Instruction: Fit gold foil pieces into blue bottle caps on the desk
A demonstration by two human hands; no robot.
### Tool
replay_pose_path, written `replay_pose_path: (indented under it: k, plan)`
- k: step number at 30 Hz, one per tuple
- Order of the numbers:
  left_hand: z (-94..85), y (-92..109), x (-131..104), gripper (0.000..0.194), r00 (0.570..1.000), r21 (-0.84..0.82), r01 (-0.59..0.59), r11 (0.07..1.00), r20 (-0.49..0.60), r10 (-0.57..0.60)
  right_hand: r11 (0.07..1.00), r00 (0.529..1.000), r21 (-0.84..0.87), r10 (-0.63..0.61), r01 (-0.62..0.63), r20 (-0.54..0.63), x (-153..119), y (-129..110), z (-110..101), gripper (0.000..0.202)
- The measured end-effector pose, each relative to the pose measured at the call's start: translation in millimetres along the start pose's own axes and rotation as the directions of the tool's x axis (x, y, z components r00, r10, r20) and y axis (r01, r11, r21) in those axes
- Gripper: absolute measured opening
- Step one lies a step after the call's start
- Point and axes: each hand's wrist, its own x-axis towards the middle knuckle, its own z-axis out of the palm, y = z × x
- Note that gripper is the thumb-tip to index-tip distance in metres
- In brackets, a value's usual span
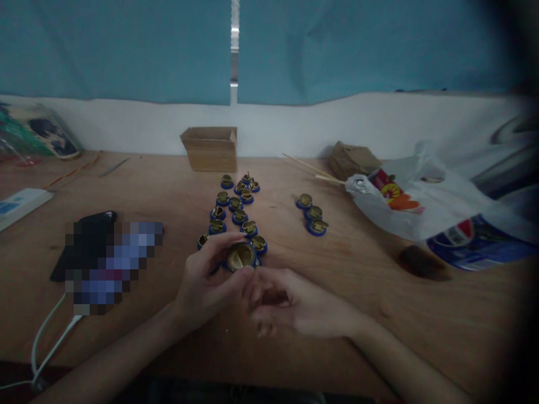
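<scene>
Left hand (201, 285) gripping a gold-and-blue disc (241, 256) between thumb and fingers, right hand (295, 303) curled alongside, its hold unclear, forearms (141, 342) slanting inward

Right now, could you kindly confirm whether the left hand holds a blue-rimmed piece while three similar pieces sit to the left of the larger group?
Not quite: the three similar pieces sit to the right of the larger group in the head view; the left hand does hold a blue-rimmed piece.
</scene>
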Motion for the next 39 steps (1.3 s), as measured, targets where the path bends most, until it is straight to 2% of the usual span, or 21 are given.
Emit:
replay_pose_path:
  k: [3,9,13,16,19,23,28,35,39]
  plan:
    - [2.7,-2.2,0.4,0.044,0.999,-0.072,0.001,0.997,-0.039,-0.003,0.96,0.999,0.28,-0.007,-0.004,0.039,-2.9,-3.9,-2.3,0.02]
    - [5.7,-4.8,1.3,0.053,0.997,-0.104,0.011,0.995,-0.071,-0.018,0.872,0.996,0.485,-0.089,0.067,0.024,-5.9,-7.4,-10.3,0.022]
    - [4.1,-5.2,1.8,0.06,0.996,-0.08,0.019,0.997,-0.086,-0.026,0.888,0.993,0.45,-0.116,0.091,0.027,-5.9,-6.4,-14.5,0.018]
    - [1.7,-4.6,2.5,0.055,0.998,-0.021,0.001,1.0,-0.07,-0.002,0.929,0.989,0.343,-0.146,0.139,-0.004,-5.9,-8.9,-16.4,0.024]
    - [-0.1,-2.9,3.0,0.05,1.0,0.048,-0.004,0.999,-0.016,0.005,0.931,0.983,0.314,-0.181,0.185,-0.044,-6.5,-12.3,-17.4,0.025]
    - [-0.2,-1.6,4.0,0.05,0.999,0.126,-0.042,0.991,0.004,0.042,0.902,0.976,0.374,-0.192,0.216,-0.102,-7.5,-13.1,-18.5,0.027]
    - [1.1,-3.6,5.5,0.05,0.993,0.16,-0.121,0.98,0.003,0.122,0.853,0.954,0.447,-0.175,0.27,-0.243,-5.2,-9.7,-17.5,0.026]
    - [3.0,-4.9,3.0,0.044,0.966,0.297,-0.251,0.921,0.022,0.256,0.826,0.956,0.512,-0.101,0.235,-0.276,4.1,-0.2,-7.4,0.025]
    - [3.7,-5.2,2.2,0.046,0.957,0.343,-0.289,0.894,0.07,0.283,0.806,0.95,0.531,-0.115,0.26,-0.291,9.7,4.3,-3.8,0.026]
